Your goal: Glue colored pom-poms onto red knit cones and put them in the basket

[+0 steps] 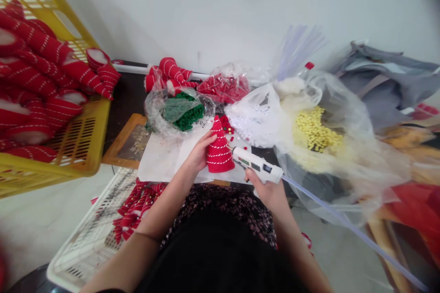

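My left hand (201, 150) grips a red cone-shaped fabric piece (221, 153) with white stitched stripes, holding it upright over white paper (160, 158). In my right hand (266, 187) is a white glue gun (257, 165), its nozzle at the right side of the cone. A long clear glue stick (343, 222) trails from the gun's back end. Just behind the cone lies a small heap of red pompoms (225, 123) with a few yellow ones. Whether the nozzle touches the fabric I cannot tell.
Bags of green pompoms (187, 112), red pompoms (225, 88), white pompoms (256, 121) and yellow pompoms (318, 130) line the table's back. A yellow crate (98, 146) of red striped cones stands left. Below is a white basket (79, 242). Spare glue sticks (297, 50) lean near the wall.
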The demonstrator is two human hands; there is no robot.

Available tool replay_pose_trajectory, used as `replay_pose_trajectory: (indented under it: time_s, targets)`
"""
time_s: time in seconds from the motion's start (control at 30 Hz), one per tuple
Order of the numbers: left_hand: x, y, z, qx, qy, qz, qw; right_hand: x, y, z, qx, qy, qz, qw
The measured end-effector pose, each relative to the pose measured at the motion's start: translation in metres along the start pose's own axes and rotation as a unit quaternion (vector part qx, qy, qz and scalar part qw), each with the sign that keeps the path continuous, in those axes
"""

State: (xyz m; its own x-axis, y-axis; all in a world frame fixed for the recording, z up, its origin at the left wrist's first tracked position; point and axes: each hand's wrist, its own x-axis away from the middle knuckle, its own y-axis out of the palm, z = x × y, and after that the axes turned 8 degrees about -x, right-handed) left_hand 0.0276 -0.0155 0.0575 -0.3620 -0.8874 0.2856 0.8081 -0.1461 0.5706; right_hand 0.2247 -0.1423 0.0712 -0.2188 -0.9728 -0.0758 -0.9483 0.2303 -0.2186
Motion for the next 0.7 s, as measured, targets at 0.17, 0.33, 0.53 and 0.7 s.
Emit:
replay_pose_trajectory:
  time_s: [0.17,0.33,0.53,0.7]
  targets:
    - [0.000,0.000,0.001,0.003,0.001,0.003,1.000,-0.002,-0.005,0.002,0.029,-0.005,-0.016,0.999]
    - [0.000,-0.002,0.002,0.015,-0.001,0.004,1.000,-0.005,-0.011,0.007,0.112,-0.023,0.046,0.992]
    - [0.000,-0.002,-0.003,-0.003,0.001,0.007,1.000,-0.004,-0.001,-0.004,0.077,-0.044,0.063,0.994]
    - [0.002,-0.003,-0.008,-0.038,0.021,-0.013,0.999,-0.005,0.006,-0.017,0.060,-0.014,0.025,0.998]
